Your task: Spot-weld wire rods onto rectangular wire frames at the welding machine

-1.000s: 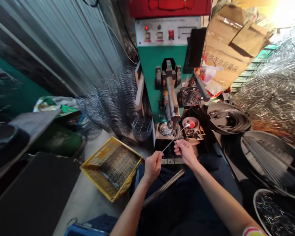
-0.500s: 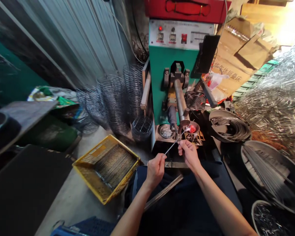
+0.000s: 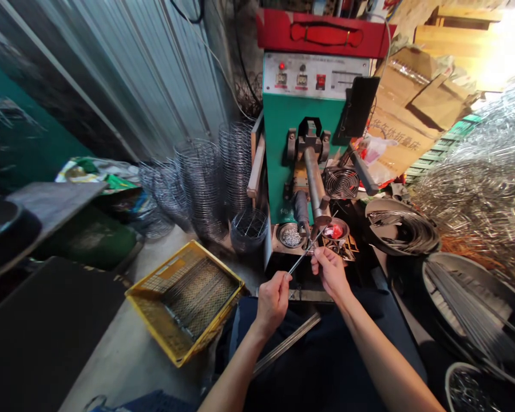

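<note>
wire rod [image 3: 299, 262]: pinched at its near end by left hand [image 3: 273, 298], fingers closed; right hand [image 3: 330, 270] fingertips closed on its far end, just below the green machine [image 3: 302, 137].

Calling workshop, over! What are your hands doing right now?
Left hand pinching near end of thin straight metal wire. Right hand pinching it farther up. Wire tip at tall green welding machine. Yellow plastic mesh crate lies leftward, clear of hands.

Dim overall, with blown-out glare at upper right; lower left falls into deep shadow (edges bend and smear from wide-angle distortion), centre stays sharp.
</note>
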Demonstrator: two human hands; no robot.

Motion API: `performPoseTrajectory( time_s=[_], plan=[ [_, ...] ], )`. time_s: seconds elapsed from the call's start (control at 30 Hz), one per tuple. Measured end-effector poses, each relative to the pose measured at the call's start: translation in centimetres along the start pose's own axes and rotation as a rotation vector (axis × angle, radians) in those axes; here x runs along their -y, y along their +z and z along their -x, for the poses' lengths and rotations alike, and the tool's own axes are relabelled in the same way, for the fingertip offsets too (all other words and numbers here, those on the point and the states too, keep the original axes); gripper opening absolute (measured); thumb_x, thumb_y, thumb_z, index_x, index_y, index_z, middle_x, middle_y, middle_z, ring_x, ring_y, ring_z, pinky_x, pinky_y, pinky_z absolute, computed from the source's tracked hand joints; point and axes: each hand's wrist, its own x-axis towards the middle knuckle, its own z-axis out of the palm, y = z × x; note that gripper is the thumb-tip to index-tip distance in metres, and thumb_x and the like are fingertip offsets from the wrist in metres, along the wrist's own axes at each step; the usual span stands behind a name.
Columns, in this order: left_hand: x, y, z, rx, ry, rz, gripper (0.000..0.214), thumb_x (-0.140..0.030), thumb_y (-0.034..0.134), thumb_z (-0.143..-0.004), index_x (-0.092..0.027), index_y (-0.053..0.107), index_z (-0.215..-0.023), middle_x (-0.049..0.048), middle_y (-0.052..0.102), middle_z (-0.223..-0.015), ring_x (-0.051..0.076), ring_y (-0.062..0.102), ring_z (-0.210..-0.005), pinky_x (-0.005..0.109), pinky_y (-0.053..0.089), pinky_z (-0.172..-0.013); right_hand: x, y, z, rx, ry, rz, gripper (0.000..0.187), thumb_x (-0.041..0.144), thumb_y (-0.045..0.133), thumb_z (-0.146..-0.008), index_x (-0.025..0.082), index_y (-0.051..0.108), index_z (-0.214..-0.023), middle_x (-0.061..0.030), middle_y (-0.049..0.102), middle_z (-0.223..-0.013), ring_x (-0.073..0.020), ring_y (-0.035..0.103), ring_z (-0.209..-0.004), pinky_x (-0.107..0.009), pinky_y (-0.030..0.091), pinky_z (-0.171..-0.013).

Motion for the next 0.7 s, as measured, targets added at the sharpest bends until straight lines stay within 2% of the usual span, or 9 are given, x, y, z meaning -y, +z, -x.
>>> performPoseTrajectory(
  time_s=[0.4, 0.53, 0.7],
  plan=[
    [0.3, -0.2, -1.0, -0.023, -0.001, -0.028, 0.027, -0.028, 0.04, -0.099, -0.018, 0.062, -0.088, 0.0004, 0.061, -0.066, 0.012, 0.055, -0.056, 0.022, 0.039, -0.058, 0.0, 0.3, -1.1, -0.001, 0.005, -0.01, 0.033, 0.045, 0.078, -0.073, 0.017, 0.062, -0.07, 0.0025, 0.058, -0.057, -0.007, 0.045, -0.043, -0.019, 0.036, -0.041],
    [0.2, -0.5, -1.1, -0.006, -0.002, -0.025, 0.026, -0.028, 0.041, -0.098, -0.018, 0.062, -0.087, 0.0019, 0.064, -0.07, 0.013, 0.058, -0.059, 0.023, 0.04, -0.059, -0.1, 0.3, -1.0, -0.008, 0.03, -0.027, 0.033, 0.047, 0.079, -0.071, 0.017, 0.064, -0.073, 0.0026, 0.059, -0.057, -0.007, 0.045, -0.042, -0.019, 0.036, -0.04],
    [0.2, -0.1, -1.6, 0.021, -0.006, -0.018, 0.028, -0.03, 0.04, -0.099, -0.018, 0.062, -0.087, -0.0007, 0.06, -0.064, 0.012, 0.053, -0.054, 0.022, 0.038, -0.056, 0.0, -0.3, -1.2, -0.017, 0.016, 0.007, 0.034, 0.049, 0.078, -0.073, 0.019, 0.062, -0.071, 0.0026, 0.058, -0.056, -0.0076, 0.044, -0.041, -0.019, 0.035, -0.039]
  ],
)
